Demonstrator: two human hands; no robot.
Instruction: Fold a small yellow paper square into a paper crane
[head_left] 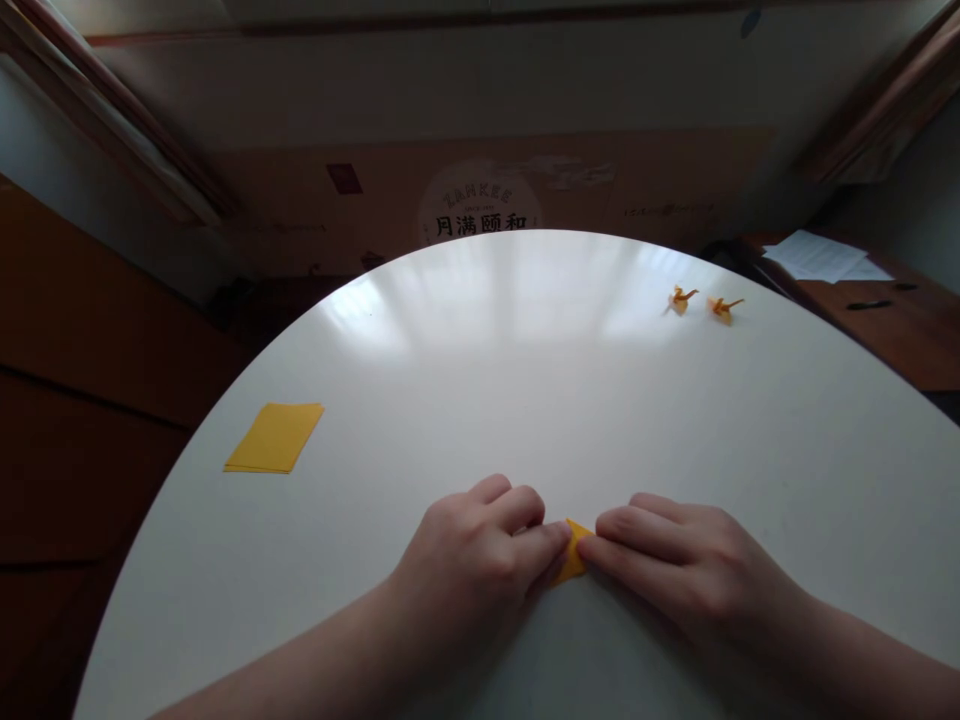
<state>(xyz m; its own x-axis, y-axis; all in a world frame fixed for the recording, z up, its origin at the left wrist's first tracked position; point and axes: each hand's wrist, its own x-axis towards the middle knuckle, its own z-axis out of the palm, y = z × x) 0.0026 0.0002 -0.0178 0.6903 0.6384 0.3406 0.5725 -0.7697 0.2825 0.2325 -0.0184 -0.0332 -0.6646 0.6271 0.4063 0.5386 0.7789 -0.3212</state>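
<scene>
A small folded piece of yellow paper (573,556) lies on the white table (480,400) near its front, between my two hands. My left hand (487,550) is closed, with the fingers curled and the index finger and thumb on the paper's left side. From the right, my right hand (675,555) presses its fingertips on the paper's right edge, its fingers held together. Both hands cover parts of the paper, so its full shape is hidden.
A stack of square yellow paper sheets (276,438) lies at the table's left. Two folded paper cranes, one (681,299) beside the other (723,310), stand at the far right. Beyond the table's right edge, white papers (821,256) and a pen (868,305) rest on a brown surface.
</scene>
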